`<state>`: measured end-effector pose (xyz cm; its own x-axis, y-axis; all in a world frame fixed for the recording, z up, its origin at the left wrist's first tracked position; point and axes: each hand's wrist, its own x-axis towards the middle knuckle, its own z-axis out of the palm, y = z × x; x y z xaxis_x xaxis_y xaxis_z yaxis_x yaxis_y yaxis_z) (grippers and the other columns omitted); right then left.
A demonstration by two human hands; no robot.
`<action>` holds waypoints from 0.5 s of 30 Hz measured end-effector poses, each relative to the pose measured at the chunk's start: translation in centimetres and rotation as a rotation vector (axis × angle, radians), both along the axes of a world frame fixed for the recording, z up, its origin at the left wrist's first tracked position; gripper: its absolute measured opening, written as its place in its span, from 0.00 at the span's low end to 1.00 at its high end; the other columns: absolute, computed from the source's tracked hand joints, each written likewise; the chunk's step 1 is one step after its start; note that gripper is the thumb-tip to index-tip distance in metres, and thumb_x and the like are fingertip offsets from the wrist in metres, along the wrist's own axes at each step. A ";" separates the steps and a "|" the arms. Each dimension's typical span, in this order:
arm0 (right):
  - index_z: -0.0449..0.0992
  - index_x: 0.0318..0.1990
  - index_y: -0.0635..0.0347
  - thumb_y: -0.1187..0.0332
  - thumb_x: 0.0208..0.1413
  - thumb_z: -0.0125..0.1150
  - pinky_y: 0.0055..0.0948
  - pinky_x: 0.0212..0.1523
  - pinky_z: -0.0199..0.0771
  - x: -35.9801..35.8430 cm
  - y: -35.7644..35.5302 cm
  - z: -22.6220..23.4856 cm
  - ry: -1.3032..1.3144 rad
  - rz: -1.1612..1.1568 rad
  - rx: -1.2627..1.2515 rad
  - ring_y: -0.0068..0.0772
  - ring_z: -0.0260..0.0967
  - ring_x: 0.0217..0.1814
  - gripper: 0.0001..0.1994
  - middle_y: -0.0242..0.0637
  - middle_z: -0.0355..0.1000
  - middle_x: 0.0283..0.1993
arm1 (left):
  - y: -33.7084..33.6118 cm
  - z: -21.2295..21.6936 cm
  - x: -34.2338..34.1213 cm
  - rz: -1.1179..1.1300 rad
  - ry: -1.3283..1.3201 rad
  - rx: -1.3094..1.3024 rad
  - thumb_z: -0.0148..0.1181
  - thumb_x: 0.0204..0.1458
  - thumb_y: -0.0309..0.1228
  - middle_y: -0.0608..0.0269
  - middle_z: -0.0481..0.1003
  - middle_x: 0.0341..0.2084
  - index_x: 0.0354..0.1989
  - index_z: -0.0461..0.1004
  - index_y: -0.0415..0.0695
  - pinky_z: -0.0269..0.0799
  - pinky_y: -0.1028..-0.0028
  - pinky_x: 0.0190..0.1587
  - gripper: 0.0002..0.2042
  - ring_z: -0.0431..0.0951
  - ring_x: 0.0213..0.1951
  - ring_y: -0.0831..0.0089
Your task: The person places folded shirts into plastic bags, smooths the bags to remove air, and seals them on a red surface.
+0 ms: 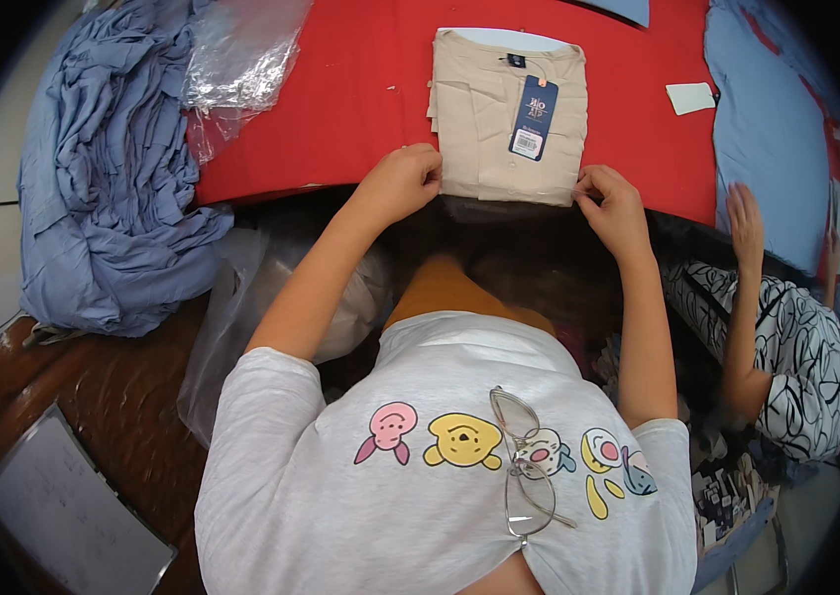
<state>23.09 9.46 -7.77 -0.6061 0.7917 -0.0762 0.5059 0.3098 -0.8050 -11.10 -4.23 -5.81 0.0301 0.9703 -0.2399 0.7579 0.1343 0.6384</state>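
A folded beige shirt (484, 129) lies on the red-covered table in front of me, a white card showing at its collar. On its front rests a dark blue hang tag (535, 117) with a white label. Clear plastic (509, 210) shows along the shirt's near edge and seems to be a bag's edge; how far it covers the shirt I cannot tell. My left hand (405, 183) pinches at the near left corner, fingers closed. At the near right corner, my right hand (614, 206) pinches the plastic between thumb and fingers.
A heap of blue cloth (112, 169) hangs at the left, beside clear plastic bags (246, 55) on the red table (350, 59). To the right, a co-worker's hand (745, 223) touches a blue garment (767, 129). A white card (689, 97) lies near it. A tag-filled bin (737, 545) stands lower right.
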 end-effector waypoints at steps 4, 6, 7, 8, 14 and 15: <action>0.80 0.35 0.64 0.77 0.50 0.72 0.41 0.46 0.79 0.6 0.1 0.0 -0.025 0.043 0.041 0.45 0.80 0.45 0.06 0.37 0.78 0.43 | -0.7 0.2 0.2 -0.106 0.149 0.030 0.67 0.49 0.22 0.53 0.77 0.33 0.31 0.78 0.39 0.76 0.56 0.46 0.04 0.81 0.40 0.52; 0.81 0.34 0.63 0.76 0.49 0.72 0.41 0.46 0.79 0.1 -0.6 1.0 -0.091 0.048 0.055 0.44 0.79 0.46 0.06 0.36 0.78 0.43 | -1.0 0.4 0.0 -0.191 0.254 0.087 0.68 0.49 0.23 0.55 0.78 0.33 0.29 0.78 0.41 0.75 0.57 0.49 0.03 0.81 0.41 0.53; 0.81 0.35 0.64 0.77 0.49 0.72 0.39 0.46 0.79 -0.1 -0.8 1.2 -0.099 0.046 0.074 0.43 0.79 0.46 0.06 0.36 0.78 0.43 | -1.1 0.5 0.1 -0.209 0.302 0.119 0.68 0.49 0.23 0.55 0.78 0.33 0.29 0.79 0.41 0.75 0.57 0.50 0.03 0.81 0.42 0.54; 0.80 0.35 0.66 0.78 0.49 0.72 0.36 0.46 0.78 -0.2 -0.9 1.3 -0.107 0.044 0.093 0.41 0.79 0.46 0.07 0.36 0.77 0.43 | -1.1 0.6 0.1 -0.226 0.350 0.151 0.69 0.49 0.24 0.56 0.78 0.33 0.28 0.79 0.42 0.74 0.57 0.51 0.03 0.81 0.43 0.55; 0.80 0.34 0.63 0.76 0.48 0.74 0.38 0.47 0.78 0.1 -1.8 0.9 -0.067 -0.003 0.127 0.42 0.78 0.48 0.07 0.35 0.76 0.43 | 0.3 1.8 0.5 -0.150 0.498 0.199 0.67 0.50 0.24 0.59 0.78 0.33 0.28 0.79 0.44 0.72 0.56 0.54 0.02 0.81 0.44 0.56; 0.81 0.33 0.61 0.74 0.48 0.74 0.41 0.47 0.78 0.2 -1.9 1.0 -0.056 -0.010 0.136 0.43 0.78 0.49 0.07 0.34 0.77 0.42 | 0.6 2.5 0.5 -0.138 0.485 0.197 0.67 0.50 0.24 0.59 0.78 0.33 0.28 0.80 0.44 0.72 0.56 0.54 0.02 0.81 0.44 0.56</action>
<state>23.25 7.53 -6.77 -0.5961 0.8029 -0.0015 0.5527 0.4090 -0.7261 -10.64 -3.63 -3.36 0.0917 0.9932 -0.0718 0.9741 -0.0745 0.2136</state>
